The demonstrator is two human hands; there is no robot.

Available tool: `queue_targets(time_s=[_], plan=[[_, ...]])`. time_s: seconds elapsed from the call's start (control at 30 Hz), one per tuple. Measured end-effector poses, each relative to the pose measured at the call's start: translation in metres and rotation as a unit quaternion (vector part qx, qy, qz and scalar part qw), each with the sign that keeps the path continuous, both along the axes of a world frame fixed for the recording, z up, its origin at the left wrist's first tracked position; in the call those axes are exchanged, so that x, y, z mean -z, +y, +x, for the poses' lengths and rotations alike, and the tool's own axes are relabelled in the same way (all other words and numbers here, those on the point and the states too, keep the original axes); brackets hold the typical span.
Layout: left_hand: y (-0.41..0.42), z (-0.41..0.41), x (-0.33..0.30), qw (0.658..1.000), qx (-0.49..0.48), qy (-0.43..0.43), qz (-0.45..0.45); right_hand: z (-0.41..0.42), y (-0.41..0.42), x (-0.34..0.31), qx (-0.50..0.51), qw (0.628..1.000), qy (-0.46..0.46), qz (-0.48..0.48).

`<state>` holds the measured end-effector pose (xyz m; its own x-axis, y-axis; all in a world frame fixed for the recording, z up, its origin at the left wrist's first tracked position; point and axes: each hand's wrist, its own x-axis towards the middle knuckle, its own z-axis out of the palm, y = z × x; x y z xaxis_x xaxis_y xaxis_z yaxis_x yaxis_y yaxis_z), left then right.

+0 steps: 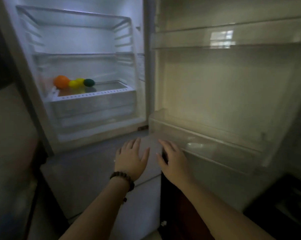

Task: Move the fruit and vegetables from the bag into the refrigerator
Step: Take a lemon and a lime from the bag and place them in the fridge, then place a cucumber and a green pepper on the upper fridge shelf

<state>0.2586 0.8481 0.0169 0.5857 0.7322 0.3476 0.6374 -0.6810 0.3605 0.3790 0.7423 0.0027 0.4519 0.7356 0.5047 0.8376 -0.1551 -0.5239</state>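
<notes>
We reach both hands toward the open fridge (87, 70), palms down, fingers straight and lightly spread, holding nothing. Our left hand (131, 160), with a bead bracelet (123, 180) at the wrist, hovers just beside our right hand (172, 159), a narrow gap between them, in front of the closed lower compartment. The right hand's fingertips lie near the corner of the bottom door bin (207, 142); we cannot tell whether they touch it. At ten o'clock from the hands, on the glass shelf (108, 88) above the drawer, sit an orange (61, 81), two yellow fruits (75, 83) and a dark green one (89, 82), clustered and touching at the shelf's left end. The door (233, 84) stands swung open at two o'clock.
</notes>
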Motion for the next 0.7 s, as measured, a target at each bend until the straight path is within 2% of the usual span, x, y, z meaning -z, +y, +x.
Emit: queue_targets(time_s=[0.2, 0.37, 0.5, 0.7], plan=[[-0.111, 0.043, 0.036, 0.994, 0.104, 0.01, -0.039, 0.022, -0.143, 0.039, 0.117, 0.993, 0.021, -0.009], [-0.232, 0.078, 0.066, 0.978, 0.198, 0.038, -0.046, 0.031, -0.288, 0.07, 0.235, 0.97, 0.057, -0.033], [-0.357, 0.095, 0.088, 0.948, 0.31, 0.057, -0.054, 0.018, -0.421, 0.092, 0.363, 0.926, 0.089, -0.053], [-0.553, 0.093, 0.113, 0.875, 0.472, 0.094, -0.055, -0.045, -0.621, 0.113, 0.53, 0.836, 0.131, -0.059]])
